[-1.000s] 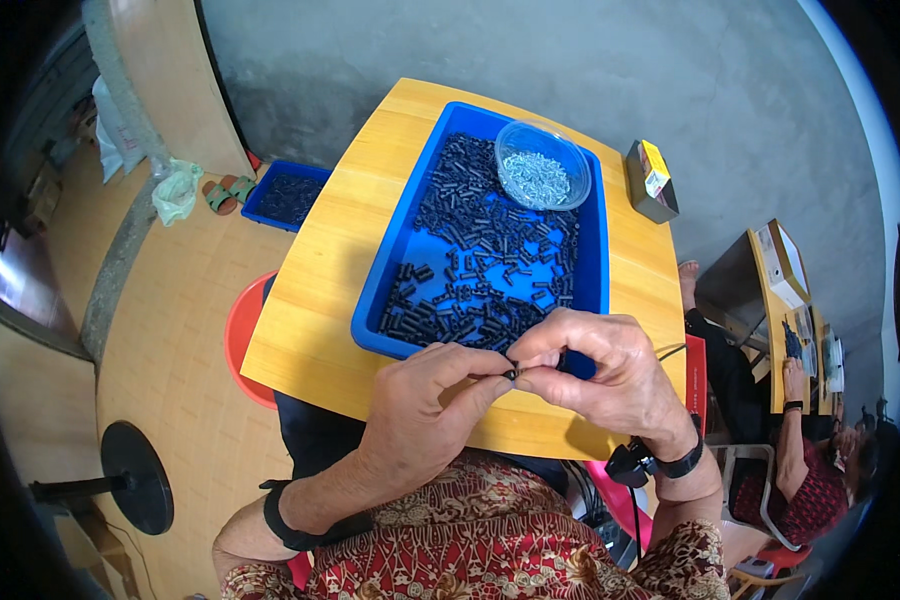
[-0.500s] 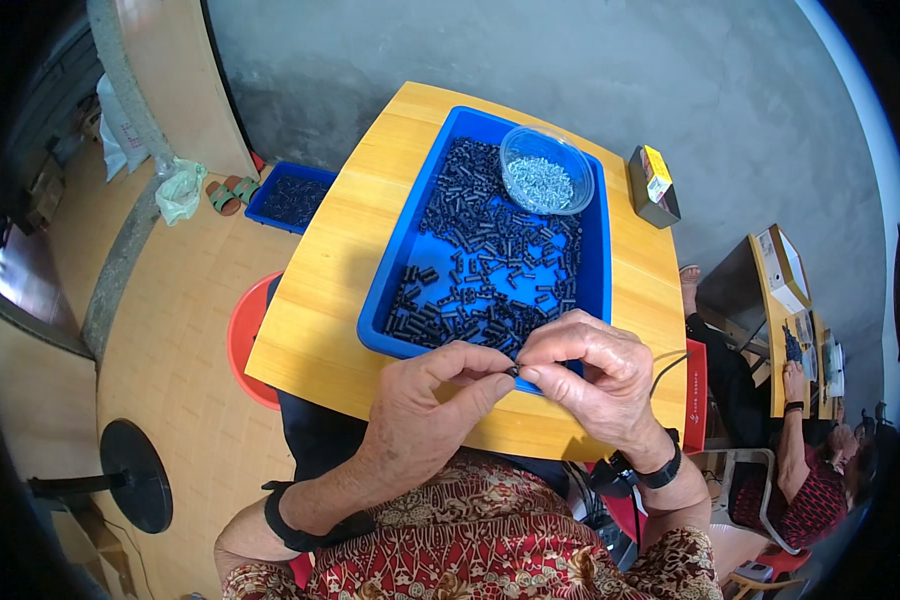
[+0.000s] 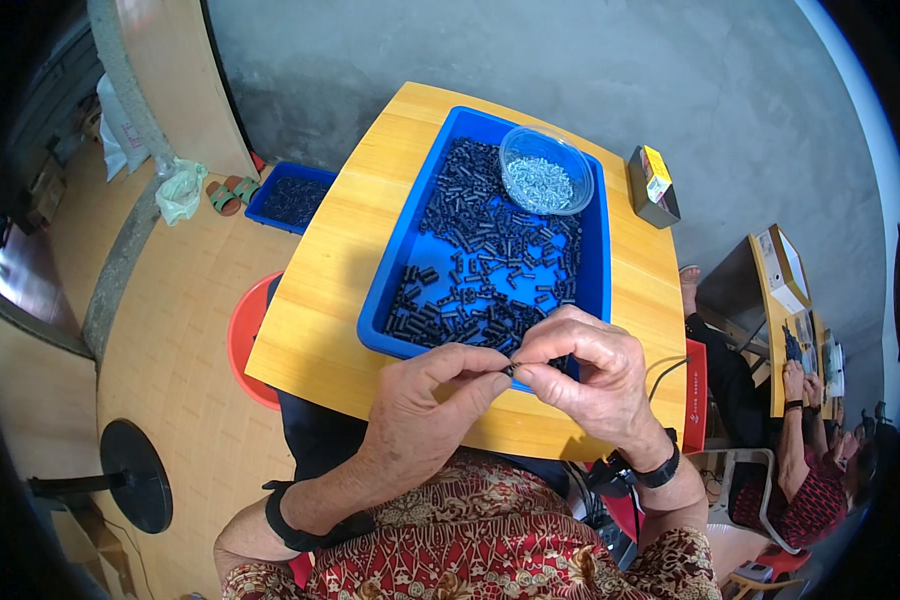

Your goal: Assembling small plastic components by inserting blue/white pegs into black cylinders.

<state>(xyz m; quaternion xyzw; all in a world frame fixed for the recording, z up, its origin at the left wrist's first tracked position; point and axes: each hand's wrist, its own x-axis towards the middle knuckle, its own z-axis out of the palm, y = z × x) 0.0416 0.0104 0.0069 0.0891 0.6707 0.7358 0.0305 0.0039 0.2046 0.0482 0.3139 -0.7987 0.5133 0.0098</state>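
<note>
Above the near edge of the blue tray (image 3: 372, 322), my left hand (image 3: 428, 402) and my right hand (image 3: 592, 378) meet fingertip to fingertip. Between them is a small black part (image 3: 511, 370), pinched by the left thumb and forefinger. The right thumb and forefinger close at its other side; whether they hold a separate tiny piece is hidden. Many short black cylindrical parts (image 3: 470, 205) are spread through the tray. In its far right corner stands a clear round tub (image 3: 582, 196) of small silvery metal pieces (image 3: 542, 184).
The tray rests on a yellow wooden table (image 3: 315, 300). A dark box with a yellow pack (image 3: 656, 200) sits at its right edge. On the floor at left are a second blue tray (image 3: 260, 207) and a red stool (image 3: 245, 335). Another person (image 3: 795, 490) works at a desk on the right.
My right fingertips have shifted slightly left, closer against the left ones at the small black part. At the desk, the other person's second hand has come into sight.
</note>
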